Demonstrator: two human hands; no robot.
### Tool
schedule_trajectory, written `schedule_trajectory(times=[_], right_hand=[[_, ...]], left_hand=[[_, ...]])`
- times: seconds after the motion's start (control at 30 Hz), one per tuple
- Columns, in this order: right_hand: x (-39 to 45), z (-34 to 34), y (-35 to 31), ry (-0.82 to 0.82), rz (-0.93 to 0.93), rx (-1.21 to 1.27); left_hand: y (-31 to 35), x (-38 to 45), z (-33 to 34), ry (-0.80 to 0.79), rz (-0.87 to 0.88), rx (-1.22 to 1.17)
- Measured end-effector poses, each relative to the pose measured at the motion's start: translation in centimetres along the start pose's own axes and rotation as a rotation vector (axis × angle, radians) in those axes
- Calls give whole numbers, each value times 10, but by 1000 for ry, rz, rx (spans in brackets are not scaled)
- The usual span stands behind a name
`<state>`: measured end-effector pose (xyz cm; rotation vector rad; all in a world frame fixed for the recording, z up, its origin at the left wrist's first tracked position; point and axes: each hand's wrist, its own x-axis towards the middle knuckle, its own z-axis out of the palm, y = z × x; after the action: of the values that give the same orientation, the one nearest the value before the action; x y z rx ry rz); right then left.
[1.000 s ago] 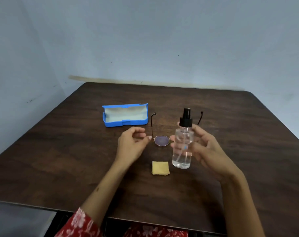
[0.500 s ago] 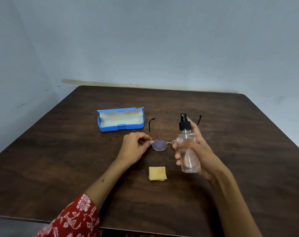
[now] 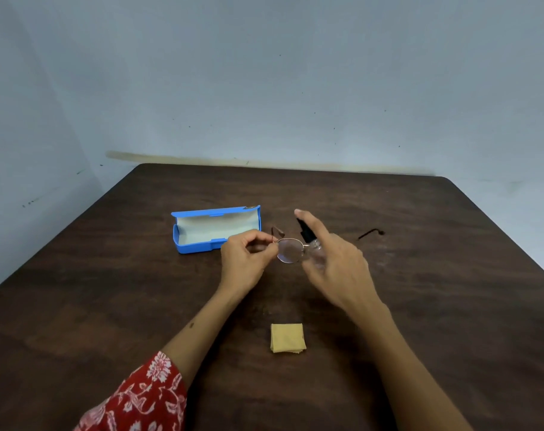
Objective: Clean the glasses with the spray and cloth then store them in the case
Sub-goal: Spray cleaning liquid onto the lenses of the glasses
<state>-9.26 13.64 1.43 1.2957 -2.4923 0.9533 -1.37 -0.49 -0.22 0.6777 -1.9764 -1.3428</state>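
My left hand [image 3: 249, 262] pinches the glasses [image 3: 290, 251] at the hinge end of the thin metal frame, thumb and fingers curled tight on it, holding them up off the table [image 3: 450, 306]. One round lens faces me just beside my left fingertips; the temple arm on that side angles away behind my knuckles, and the other arm's dark tip shows well out past my right hand.

My right hand [image 3: 339, 269] is wrapped round the clear spray bottle [image 3: 315, 248], tilted so its black pump head leans toward the lens. My index finger is stretched out over the top of the pump; whether it is pressing down I cannot tell. The bottle's body is mostly hidden by my palm and is touching or nearly touching the frame's bridge.

The folded yellow cloth [image 3: 288, 338] lies flat on the table nearer to me than both hands, between my forearms. The blue glasses case [image 3: 214, 228] sits open beyond my left hand, its pale lining showing and the lid standing up at its far side.

My left forearm comes out of a red floral sleeve [image 3: 140, 396].
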Motion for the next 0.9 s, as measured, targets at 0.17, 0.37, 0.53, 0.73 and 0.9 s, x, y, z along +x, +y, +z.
schedule_trajectory(times=[0.17, 0.37, 0.53, 0.73, 0.9], right_hand=[[-3, 15, -6, -25, 23, -71], [-6, 18, -9, -77, 25, -168], [-7, 19, -11, -80, 27, -174], [-7, 18, -14, -71, 70, -216], [-9, 14, -17, -45, 73, -165]], left_hand=[[-2, 0, -5, 91, -10, -18], [-4, 2, -6, 149, -4, 0], [-6, 4, -8, 173, 27, -5], [-5, 4, -8, 175, 37, -50], [-5, 4, -9, 188, 61, -62]])
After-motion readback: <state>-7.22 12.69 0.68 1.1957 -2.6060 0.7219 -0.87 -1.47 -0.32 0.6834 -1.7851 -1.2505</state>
